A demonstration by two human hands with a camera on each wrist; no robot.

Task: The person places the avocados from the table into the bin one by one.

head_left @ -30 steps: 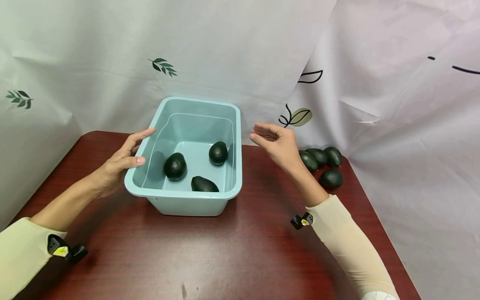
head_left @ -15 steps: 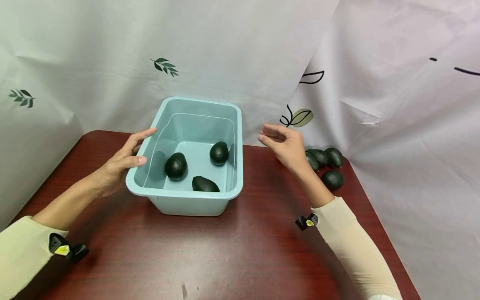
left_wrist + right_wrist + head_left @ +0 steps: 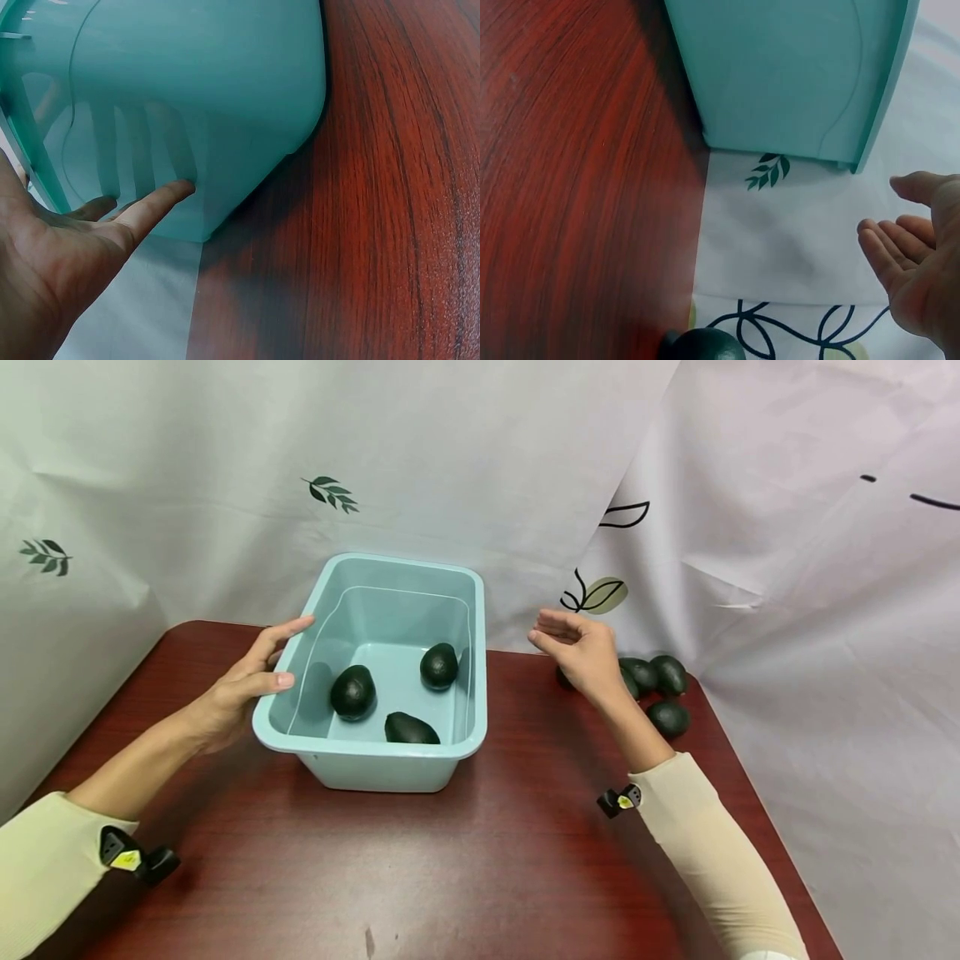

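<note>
A light blue plastic tub [image 3: 390,770] holds three dark green avocados: one at the left [image 3: 352,692], one at the right [image 3: 438,667] and one near the front wall [image 3: 410,728]. My left hand [image 3: 243,685] rests on the tub's left rim. In the left wrist view its extended fingers [image 3: 154,210] touch the outer wall. To the right of the tub, my right hand [image 3: 581,652] hovers above the table with its fingers relaxed and nothing in them. Partly behind that hand lies another avocado [image 3: 564,678], whose top also shows as a dark avocado [image 3: 705,345] in the right wrist view.
Several more avocados [image 3: 667,718] lie in a group at the table's back right corner, partly hidden by the right forearm. The reddish-brown table [image 3: 450,877] ends at white fabric [image 3: 480,460] with leaf prints, hanging behind and at both sides.
My right hand has drifted right, away from the tub, and an avocado has come into sight behind it. The left hand and the tub stay in place.
</note>
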